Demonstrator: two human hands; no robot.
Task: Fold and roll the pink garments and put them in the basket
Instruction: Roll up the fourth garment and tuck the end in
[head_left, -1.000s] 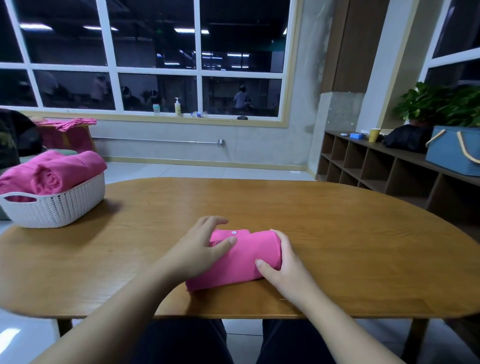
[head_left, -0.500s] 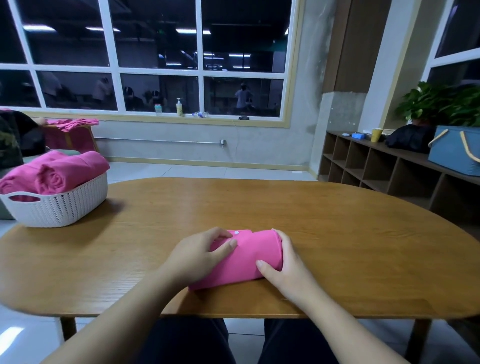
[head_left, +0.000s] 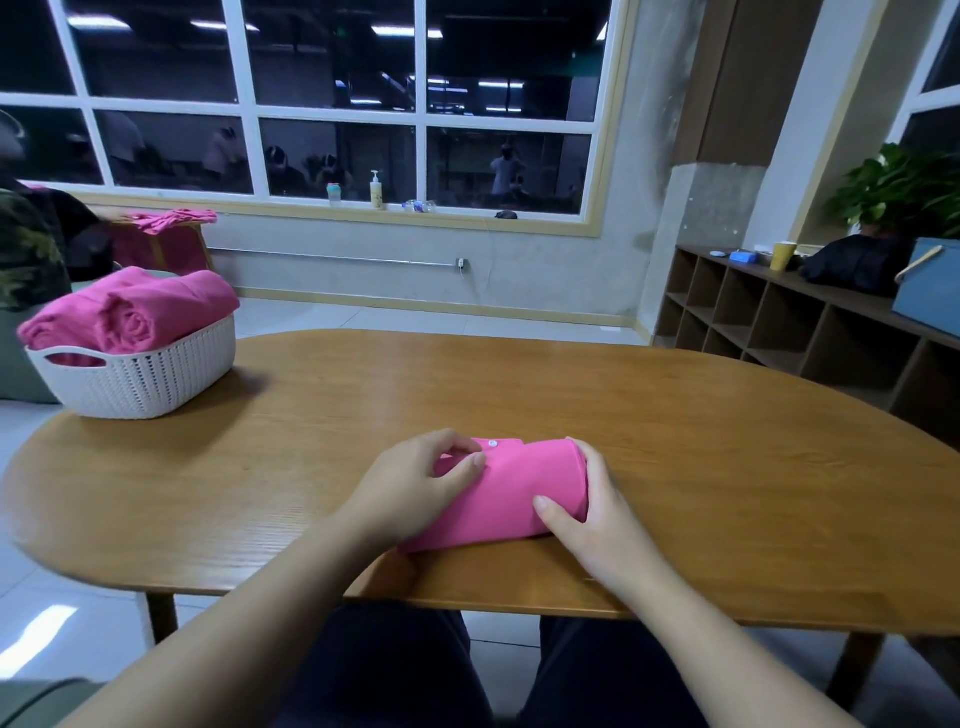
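On table (head_left: 675, 415), pink roll (head_left: 511, 493) between hands

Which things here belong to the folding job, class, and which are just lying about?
Job: garment roll, left hand, right hand, basket, rolls in it.
Lying about: bottle, cup, plant, blue bag.

Ceiling lights are glaring off the bench (head_left: 363, 395); wide-angle distortion is bending the window (head_left: 332, 104) frame, edges blurring slightly.
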